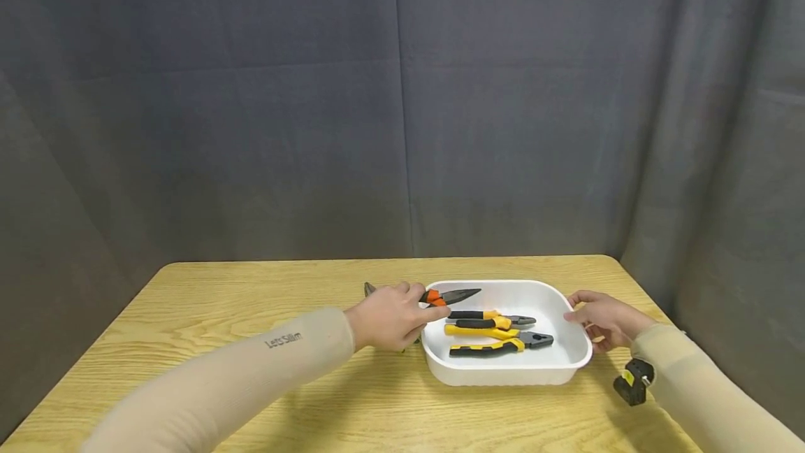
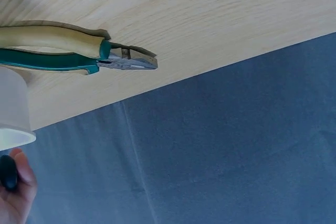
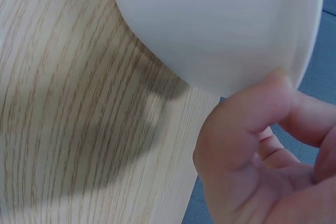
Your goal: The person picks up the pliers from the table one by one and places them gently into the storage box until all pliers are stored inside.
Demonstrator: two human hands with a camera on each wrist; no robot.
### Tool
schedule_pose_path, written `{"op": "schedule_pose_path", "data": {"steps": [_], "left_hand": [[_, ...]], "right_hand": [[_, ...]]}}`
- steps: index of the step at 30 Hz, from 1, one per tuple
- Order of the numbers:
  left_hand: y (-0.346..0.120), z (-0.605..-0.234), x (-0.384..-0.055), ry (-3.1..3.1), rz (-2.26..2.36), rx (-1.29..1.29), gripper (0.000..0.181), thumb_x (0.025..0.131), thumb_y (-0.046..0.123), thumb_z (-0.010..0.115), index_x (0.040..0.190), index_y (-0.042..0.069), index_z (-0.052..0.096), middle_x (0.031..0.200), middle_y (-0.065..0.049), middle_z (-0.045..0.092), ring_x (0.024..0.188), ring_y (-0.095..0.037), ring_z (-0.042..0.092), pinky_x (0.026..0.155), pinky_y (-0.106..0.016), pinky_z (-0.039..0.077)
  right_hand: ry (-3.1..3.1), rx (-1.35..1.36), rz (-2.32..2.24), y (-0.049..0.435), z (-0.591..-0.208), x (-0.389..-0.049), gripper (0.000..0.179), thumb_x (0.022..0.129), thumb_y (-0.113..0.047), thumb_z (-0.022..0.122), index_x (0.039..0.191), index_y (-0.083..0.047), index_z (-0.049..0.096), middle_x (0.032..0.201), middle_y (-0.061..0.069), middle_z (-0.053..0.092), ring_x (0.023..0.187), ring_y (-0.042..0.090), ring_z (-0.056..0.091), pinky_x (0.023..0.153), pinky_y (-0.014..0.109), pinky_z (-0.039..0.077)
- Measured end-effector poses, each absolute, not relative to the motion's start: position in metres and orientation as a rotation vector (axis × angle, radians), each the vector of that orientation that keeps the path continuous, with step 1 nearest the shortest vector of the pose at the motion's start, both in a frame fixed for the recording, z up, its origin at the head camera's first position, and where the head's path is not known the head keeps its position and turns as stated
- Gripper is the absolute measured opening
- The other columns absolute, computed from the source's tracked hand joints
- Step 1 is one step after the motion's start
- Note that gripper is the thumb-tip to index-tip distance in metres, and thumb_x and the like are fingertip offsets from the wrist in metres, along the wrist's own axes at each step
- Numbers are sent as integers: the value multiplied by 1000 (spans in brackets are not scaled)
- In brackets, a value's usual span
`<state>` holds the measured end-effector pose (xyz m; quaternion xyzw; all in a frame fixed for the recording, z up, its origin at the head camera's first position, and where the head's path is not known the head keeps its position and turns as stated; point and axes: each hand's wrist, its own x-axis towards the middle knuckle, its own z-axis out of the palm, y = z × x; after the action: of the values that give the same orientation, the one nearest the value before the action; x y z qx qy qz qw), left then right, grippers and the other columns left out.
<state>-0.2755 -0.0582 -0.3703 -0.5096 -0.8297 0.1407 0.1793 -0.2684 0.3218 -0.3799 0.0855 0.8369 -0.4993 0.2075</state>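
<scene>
My left hand [image 1: 391,317] grips long-nose pliers [image 1: 460,296] with orange-collared handles, their dark jaws pointing right over the left rim of a white tray [image 1: 497,376]. In the left wrist view, fingers [image 2: 25,174] curl round a dark handle end [image 2: 8,171]. Two pairs of yellow-and-black pliers lie in the tray: a slimmer pair [image 1: 487,315] behind and a broader pair [image 1: 503,347] in front. At the tray's right end, my right hand [image 1: 606,320] pinches the rim, thumb and fingers on either side of the wall [image 3: 220,35].
Another pair of pliers [image 2: 63,48], teal and cream in the left wrist view, lies on the wooden table [image 1: 264,292] beside the tray; my left hand mostly hides it in the head view. Grey curtains [image 1: 402,124] hang behind the table and along its sides.
</scene>
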Motion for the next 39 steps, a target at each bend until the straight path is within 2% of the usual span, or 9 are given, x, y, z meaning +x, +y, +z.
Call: {"op": "schedule_pose_path", "data": {"steps": [7,21,30,39], "left_hand": [[-48,-367,-275,-2344,384,-1478,42,94,24,54,136,29,51,109,-11,58,75,-20,58,54,-28,50],[-31,-365,-279,-2408,446,-1521,48,98,28,49,145,32,44,119,-11,55,80,-18,59,54,-25,48],[-22,-360,-278,-2401,479,-1564,49,99,27,48,148,30,43,126,-12,54,89,-19,62,64,-28,53],[-9,-361,-282,-2296,495,-1624,46,99,26,49,145,30,46,119,-11,56,88,-19,63,70,-29,54]], "right_hand": [[2330,240,-1392,322,-379,-268,23,96,-6,52,115,3,42,82,7,52,67,19,51,59,29,46],[2337,247,-1384,322,-380,-269,23,97,-7,52,115,3,42,84,8,52,68,20,52,59,30,46],[2344,258,-1374,322,-380,-270,23,97,-7,52,115,2,41,85,9,51,69,20,52,59,29,46],[2349,244,-1373,320,-380,-268,22,96,-6,51,114,3,41,84,9,50,68,20,52,59,29,47]]}}
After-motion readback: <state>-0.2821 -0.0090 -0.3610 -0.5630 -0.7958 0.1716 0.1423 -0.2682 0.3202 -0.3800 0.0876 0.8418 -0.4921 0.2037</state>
